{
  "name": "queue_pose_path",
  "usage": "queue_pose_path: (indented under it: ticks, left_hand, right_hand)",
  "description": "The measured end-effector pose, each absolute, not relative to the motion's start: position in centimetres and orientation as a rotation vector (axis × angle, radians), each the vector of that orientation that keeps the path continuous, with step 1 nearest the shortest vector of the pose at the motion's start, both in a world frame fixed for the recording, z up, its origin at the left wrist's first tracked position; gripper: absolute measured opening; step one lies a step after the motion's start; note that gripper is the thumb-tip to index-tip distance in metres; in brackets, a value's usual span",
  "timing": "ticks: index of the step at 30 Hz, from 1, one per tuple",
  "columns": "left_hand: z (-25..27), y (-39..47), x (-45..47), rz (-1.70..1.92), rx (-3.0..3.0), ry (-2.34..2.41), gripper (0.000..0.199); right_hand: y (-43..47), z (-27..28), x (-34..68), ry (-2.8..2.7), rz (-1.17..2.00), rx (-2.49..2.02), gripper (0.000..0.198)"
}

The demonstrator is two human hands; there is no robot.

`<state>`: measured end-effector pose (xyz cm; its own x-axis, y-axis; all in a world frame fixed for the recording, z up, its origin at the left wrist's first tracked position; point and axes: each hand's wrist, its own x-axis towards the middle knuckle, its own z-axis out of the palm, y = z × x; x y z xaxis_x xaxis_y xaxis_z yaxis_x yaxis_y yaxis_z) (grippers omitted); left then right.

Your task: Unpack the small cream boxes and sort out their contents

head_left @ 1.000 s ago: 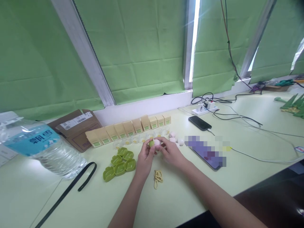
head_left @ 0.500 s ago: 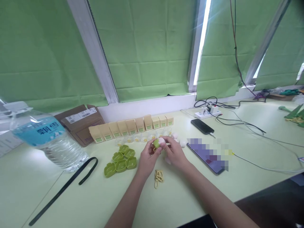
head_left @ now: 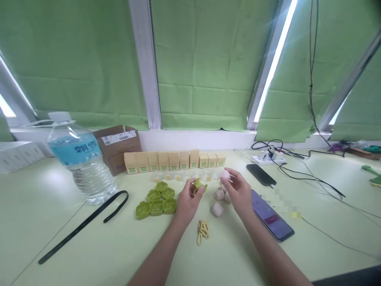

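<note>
My left hand (head_left: 190, 201) pinches a small green cup-shaped piece (head_left: 199, 185), with a bit of yellow loop showing at its side. Held apart from it, to the right, is a pale pink rounded piece (head_left: 225, 174) in the fingers of my right hand (head_left: 238, 191). Below that hand lie several similar pale pieces, among them a pale block (head_left: 217, 209). A bundle of yellow cord loops (head_left: 203, 232) rests on the table between my forearms. Left of my left hand sit several open green cups (head_left: 156, 207) in a cluster.
Small tan boxes (head_left: 163, 162) stand in a row at the back, with clear containers (head_left: 177, 176) before them. A large water bottle (head_left: 86, 167), a brown carton (head_left: 119, 153) and a black strap (head_left: 86, 226) are leftward. Two phones (head_left: 261, 174) and a power strip (head_left: 268, 159) lie rightward.
My hands have moved apart, and the pale pink piece is now separate from the green cup-shaped piece. The loose pale pieces show more plainly. The view has shifted slightly.
</note>
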<state>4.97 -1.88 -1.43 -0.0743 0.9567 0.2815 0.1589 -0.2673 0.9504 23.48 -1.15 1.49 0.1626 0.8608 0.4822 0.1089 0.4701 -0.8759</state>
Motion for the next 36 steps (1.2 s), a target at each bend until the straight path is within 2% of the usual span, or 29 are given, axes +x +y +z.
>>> queue_pose_path:
  ticks: [11, 17, 23, 27, 33, 36]
  left_hand:
    - [-0.8, -2.4, 5.1, 1.382, 1.536, 1.292, 0.047]
    - [-0.8, -2.6, 5.3, 1.376, 1.571, 1.334, 0.046]
    - [-1.1, -2.5, 5.2, 1.351, 1.611, 1.323, 0.044]
    - [-0.5, -2.8, 5.3, 1.332, 1.657, 1.335, 0.041]
    - [0.2, -3.2, 5.3, 1.312, 1.663, 1.336, 0.039]
    - [0.0, -3.1, 5.3, 1.315, 1.662, 1.325, 0.042]
  right_hand:
    - [-6.7, 2.5, 29.7, -2.044, 0.413, -1.312, 0.027]
    - [-6.9, 1.4, 30.7, -2.127, 0.233, -1.548, 0.031]
    - [-5.8, 1.2, 29.9, -2.132, 0.116, -1.704, 0.024]
    - [-5.9, 1.2, 30.3, -2.141, 0.077, -1.685, 0.022]
    - [-6.8, 1.6, 28.9, -2.240, 0.051, -1.423, 0.020]
    - [-7.1, 1.5, 26.5, -2.344, 0.076, -1.337, 0.027]
